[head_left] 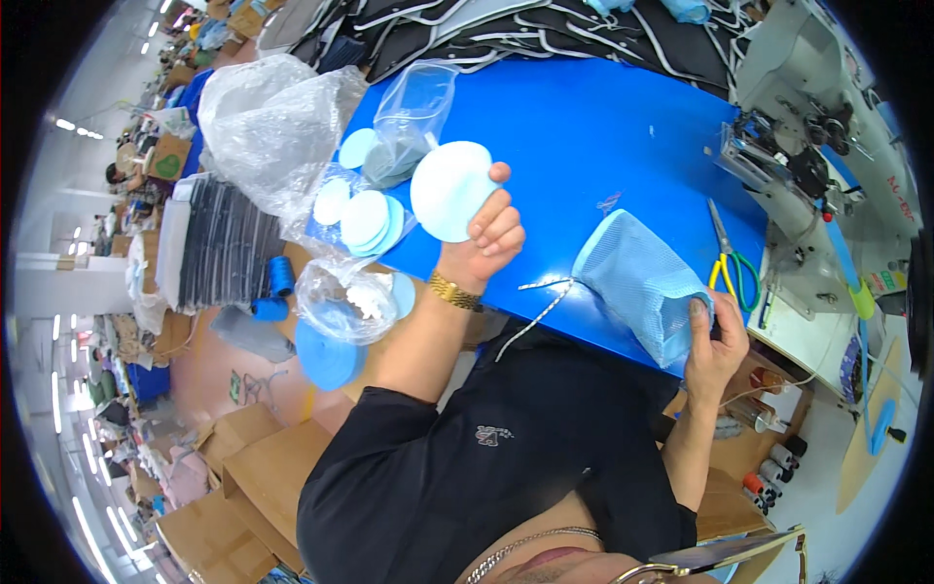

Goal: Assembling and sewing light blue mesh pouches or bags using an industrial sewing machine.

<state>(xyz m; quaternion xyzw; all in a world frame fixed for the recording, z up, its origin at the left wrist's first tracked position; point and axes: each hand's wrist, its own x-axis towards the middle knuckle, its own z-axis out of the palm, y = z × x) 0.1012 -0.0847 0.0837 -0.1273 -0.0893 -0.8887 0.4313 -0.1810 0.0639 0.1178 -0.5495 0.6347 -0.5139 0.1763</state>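
My left hand (494,232), raised over the left side of the blue table, grips a round pale-blue disc (451,192) by its right edge. A light-blue mesh pouch (637,282) lies slanted across the table's front part. My right hand (718,336) pinches the pouch at its right end, thumb on top. From the pouch's left side a black-and-white cord (533,321) trails over the table's front edge. Beyond the left hand lie several similar loose discs (365,222), partly on clear plastic.
Scissors (725,258) with yellow and green handles lie right of the pouch. A sewing machine (812,156) stands at the right. Clear plastic bags (263,127) crowd the left edge, and black pieces with pale trim (525,39) are piled along the back. Cardboard boxes (263,477) stand lower left.
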